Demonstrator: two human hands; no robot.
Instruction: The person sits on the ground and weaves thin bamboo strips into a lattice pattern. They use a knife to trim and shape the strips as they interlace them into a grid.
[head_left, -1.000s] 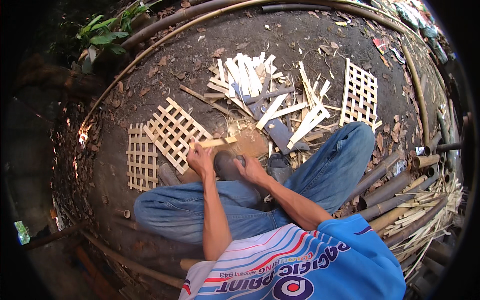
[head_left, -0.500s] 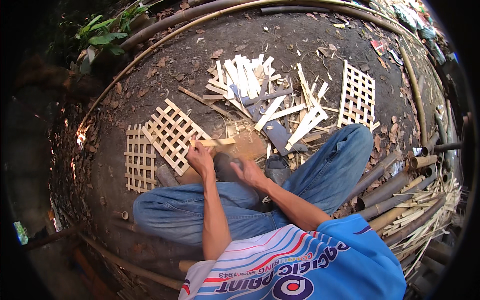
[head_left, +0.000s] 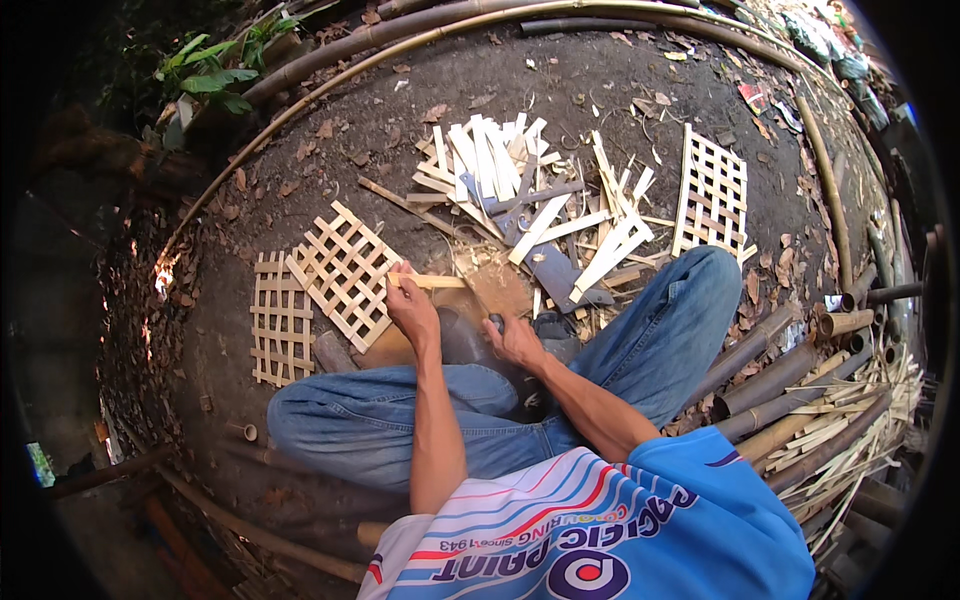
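My left hand [head_left: 412, 305] is closed on one end of a pale bamboo strip [head_left: 440, 282], which points to the right. My right hand [head_left: 518, 343] grips the dark handle of a broad knife [head_left: 500, 288] with a brownish blade. The blade lies close to the strip's free end; whether they touch I cannot tell. Left of my left hand, a woven bamboo lattice [head_left: 343, 275] partly overlaps a second lattice [head_left: 282, 322] on the ground. Beyond the knife lies a heap of cut bamboo strips [head_left: 490, 160], with more loose strips [head_left: 615, 250] to its right.
A third lattice [head_left: 712, 195] lies on the right. Grey-blue flat pieces [head_left: 552, 265] sit among the strips. Bamboo poles [head_left: 775, 375] and a bundle of thin slivers [head_left: 850, 420] fill the lower right. A long pole [head_left: 350, 75] curves along the back, near green leaves [head_left: 212, 78].
My right hand has moved slightly right and away from me, and the knife has turned with it. My left hand has shifted a little right with the strip.
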